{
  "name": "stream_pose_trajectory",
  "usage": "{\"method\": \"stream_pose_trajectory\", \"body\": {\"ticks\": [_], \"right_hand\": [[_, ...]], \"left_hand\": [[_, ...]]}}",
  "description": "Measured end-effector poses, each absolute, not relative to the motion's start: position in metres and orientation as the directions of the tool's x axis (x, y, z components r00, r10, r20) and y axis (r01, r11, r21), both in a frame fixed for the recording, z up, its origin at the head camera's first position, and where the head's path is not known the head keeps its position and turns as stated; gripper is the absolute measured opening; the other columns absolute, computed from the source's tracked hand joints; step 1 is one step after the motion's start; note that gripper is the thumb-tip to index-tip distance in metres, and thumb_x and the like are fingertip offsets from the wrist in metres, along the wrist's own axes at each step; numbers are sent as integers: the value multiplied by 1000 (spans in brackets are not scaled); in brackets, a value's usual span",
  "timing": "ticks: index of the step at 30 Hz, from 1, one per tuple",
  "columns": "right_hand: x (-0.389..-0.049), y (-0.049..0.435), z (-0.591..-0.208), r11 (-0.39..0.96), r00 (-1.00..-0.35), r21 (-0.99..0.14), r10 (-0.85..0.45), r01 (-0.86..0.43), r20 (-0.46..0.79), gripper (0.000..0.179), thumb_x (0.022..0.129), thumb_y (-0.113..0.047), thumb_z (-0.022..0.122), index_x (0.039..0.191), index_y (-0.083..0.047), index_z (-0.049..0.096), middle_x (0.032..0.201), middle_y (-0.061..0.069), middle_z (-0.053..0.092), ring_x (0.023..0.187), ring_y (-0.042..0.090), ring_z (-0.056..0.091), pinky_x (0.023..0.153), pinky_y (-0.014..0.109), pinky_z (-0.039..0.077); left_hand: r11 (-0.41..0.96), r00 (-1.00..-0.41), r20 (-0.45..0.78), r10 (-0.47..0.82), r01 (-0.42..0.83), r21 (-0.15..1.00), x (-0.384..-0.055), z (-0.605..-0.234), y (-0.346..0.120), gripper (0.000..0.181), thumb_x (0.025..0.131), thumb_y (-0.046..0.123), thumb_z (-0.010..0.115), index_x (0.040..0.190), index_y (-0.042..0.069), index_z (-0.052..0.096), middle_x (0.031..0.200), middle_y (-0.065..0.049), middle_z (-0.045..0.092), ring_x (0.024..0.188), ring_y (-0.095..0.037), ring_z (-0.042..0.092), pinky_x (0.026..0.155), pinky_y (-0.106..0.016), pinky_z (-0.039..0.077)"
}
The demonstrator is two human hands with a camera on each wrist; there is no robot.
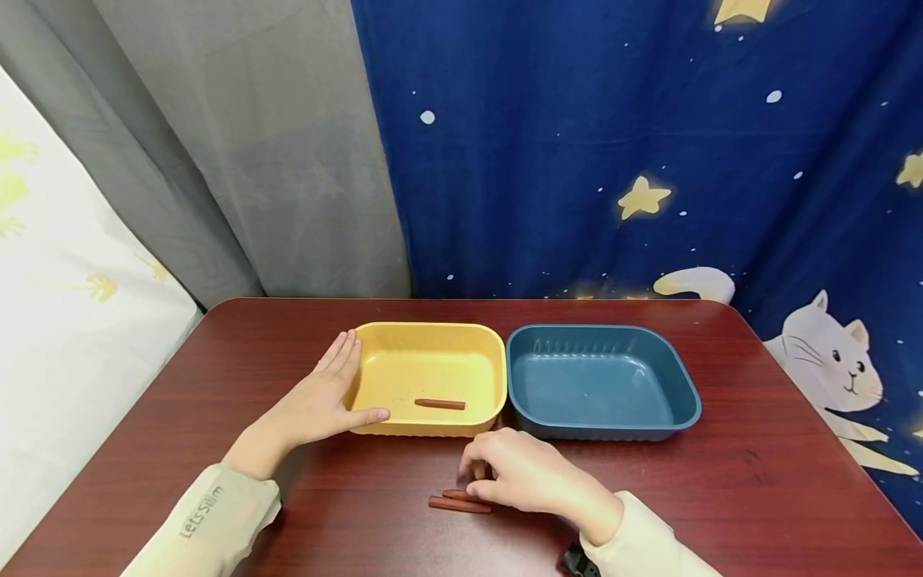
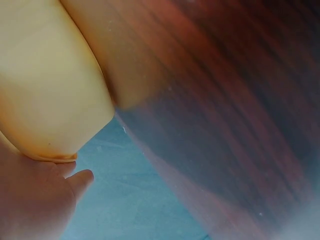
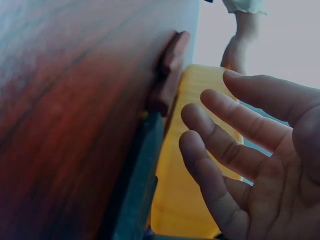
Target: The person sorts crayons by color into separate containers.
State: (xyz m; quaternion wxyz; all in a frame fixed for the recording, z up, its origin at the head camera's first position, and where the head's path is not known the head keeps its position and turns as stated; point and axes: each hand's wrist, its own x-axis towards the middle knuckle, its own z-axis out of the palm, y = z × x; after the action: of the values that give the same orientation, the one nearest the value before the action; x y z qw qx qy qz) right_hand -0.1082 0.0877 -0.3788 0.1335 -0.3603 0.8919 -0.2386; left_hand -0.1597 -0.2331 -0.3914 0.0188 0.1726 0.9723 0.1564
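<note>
My left hand [image 1: 317,405] rests at the left end of a yellow bin [image 1: 433,429], straight fingers along its side and thumb on its front rim. Inside that bin lies a reddish-brown stick [image 1: 440,404] with a tapered end, crayon-like. Two similar sticks [image 1: 461,506] lie side by side on the table in front. Just above their right ends hovers my right hand [image 1: 530,473], fingers loosely bent and thumb apart, holding nothing. In the right wrist view a long dark teal object [image 3: 142,170] lies by those sticks; its kind is unclear.
A dark blue bin [image 1: 606,433] stands right of the yellow one, close against it. Both sit on a reddish-brown wooden table [image 1: 346,521] whose far edge meets grey and blue curtains [image 1: 519,160].
</note>
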Motion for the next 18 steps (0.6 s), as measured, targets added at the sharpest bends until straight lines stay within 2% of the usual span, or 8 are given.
{"method": "stream_pose_trajectory", "body": {"ticks": [7,18], "right_hand": [[-108,79,-380,677,-696,-415,-706,-608,-131,8,84,-25,77,90,-27,72,76,-16,54,71,-1,49,61,19,42],[-109,70,-383,694,-686,-384,-704,-609,-184,12,80,-23,79,85,-30,70,66,-18,52,62,-2,49,57,19,40]], "left_hand": [[887,-940,20,340,328,324,-159,-391,-233,122,80,73,63,157,-5,9,167,-18,-1,155,-36,0,122,-56,18],[891,-939,27,343,334,307,-160,-393,-234,123,80,74,63,156,-6,10,167,-18,-1,155,-36,0,122,-56,19]]}}
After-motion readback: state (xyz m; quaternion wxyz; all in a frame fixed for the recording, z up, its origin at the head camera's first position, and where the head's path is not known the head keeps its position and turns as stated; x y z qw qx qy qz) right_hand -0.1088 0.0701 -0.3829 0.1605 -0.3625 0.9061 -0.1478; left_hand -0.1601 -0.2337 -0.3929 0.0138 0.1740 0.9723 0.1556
